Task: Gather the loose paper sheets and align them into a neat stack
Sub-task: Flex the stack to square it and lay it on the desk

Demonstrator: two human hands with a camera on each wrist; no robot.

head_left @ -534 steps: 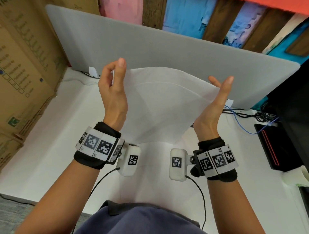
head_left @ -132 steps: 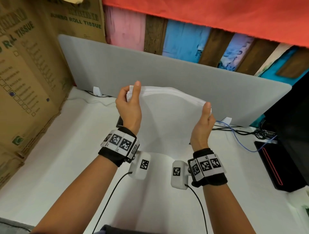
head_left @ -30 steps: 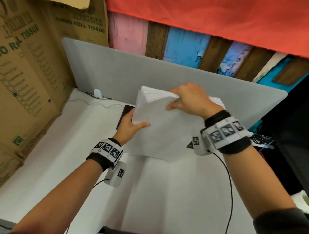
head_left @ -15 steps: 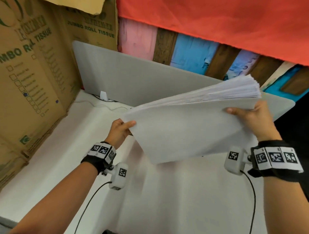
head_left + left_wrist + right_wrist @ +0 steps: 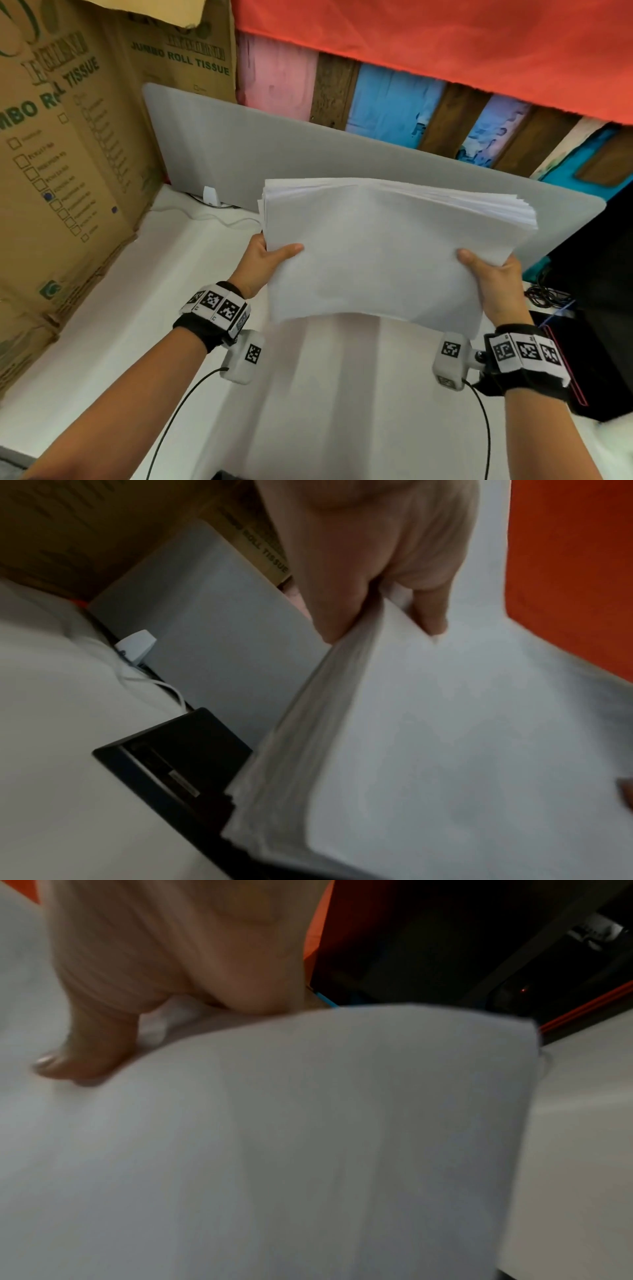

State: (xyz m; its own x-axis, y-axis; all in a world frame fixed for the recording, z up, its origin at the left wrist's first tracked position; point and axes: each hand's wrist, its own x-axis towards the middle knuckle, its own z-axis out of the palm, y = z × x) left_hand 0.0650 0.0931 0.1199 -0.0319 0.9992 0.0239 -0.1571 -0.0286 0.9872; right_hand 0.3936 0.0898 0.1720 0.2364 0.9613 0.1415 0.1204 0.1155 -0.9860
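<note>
While I hold the stack of paper sheets (image 5: 383, 253) up in the air above the white table (image 5: 113, 329), my left hand (image 5: 263, 263) pinches its left edge — thumb laid flat on the top sheet, the other fingers tucked underneath. My right hand (image 5: 496, 284) grips the right edge the same way, thumb on top, fingers hidden below the paper. The stack sits roughly level between my two hands, tilted a little toward me, and its far edge is not square: the sheets there fan out slightly, most of all at the far right corner. From the left wrist view my thumb and one finger clamp the thick, layered side of the stack, and beneath it a black flat device (image 5: 178, 764) lies on the table, partly covered by the paper. A grey divider panel (image 5: 239, 147) stands behind the stack, with cardboard boxes (image 5: 68, 137) to my left — one printed "JUMBO ROLL TISSUE". A white cable (image 5: 212, 219) runs along the table near the panel's foot.
</note>
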